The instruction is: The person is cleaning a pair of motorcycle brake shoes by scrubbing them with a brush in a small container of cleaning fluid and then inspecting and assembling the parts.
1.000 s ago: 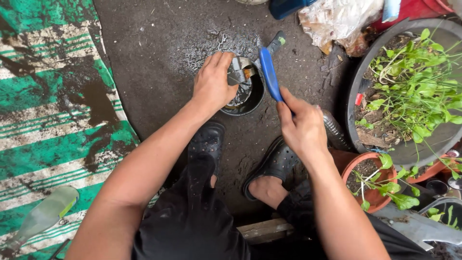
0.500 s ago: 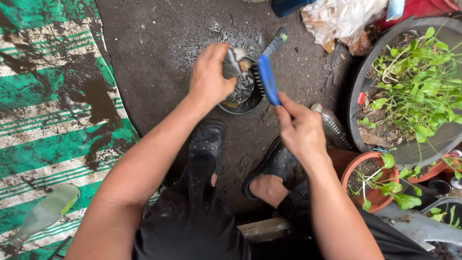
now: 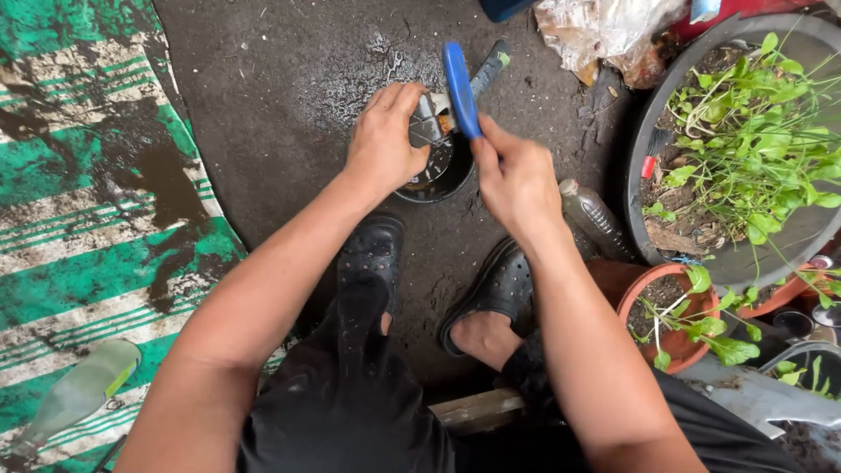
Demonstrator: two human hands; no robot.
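While the grimy metal part [image 3: 427, 123] over the small round black bowl [image 3: 435, 175] on the dark wet ground looks only partly scrubbed, the left hand [image 3: 383, 144] clamps it, and the right hand [image 3: 515, 180] grips a blue-handled brush [image 3: 462, 88] against it.
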